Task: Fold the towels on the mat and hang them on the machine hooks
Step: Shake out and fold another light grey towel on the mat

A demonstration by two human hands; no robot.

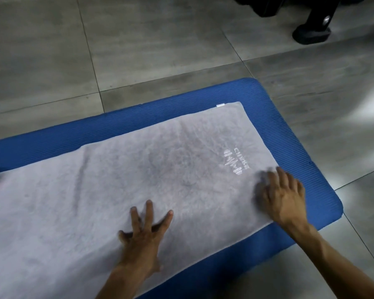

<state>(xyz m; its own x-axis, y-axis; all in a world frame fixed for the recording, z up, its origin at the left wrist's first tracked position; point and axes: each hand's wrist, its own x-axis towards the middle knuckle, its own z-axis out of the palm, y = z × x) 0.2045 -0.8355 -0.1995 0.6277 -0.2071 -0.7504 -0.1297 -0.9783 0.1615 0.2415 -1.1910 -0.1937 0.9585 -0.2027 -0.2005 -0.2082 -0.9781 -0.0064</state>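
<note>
A pale grey towel (121, 182) with a white embroidered logo (238, 160) lies spread flat on a blue ribbed mat (289, 134). My left hand (143, 231) presses flat on the towel near its front edge, fingers spread and straight. My right hand (281, 195) rests on the towel's right end close to the front corner, fingers extended over the cloth and slightly blurred. A small white tag (220, 105) shows at the towel's far right corner. No machine hooks are in view.
Grey floor tiles (160, 44) surround the mat. A black machine foot and leg (311, 32) stands at the top right, with more dark equipment (268, 5) along the top edge. The mat's rounded right end (337, 206) lies just right of my right hand.
</note>
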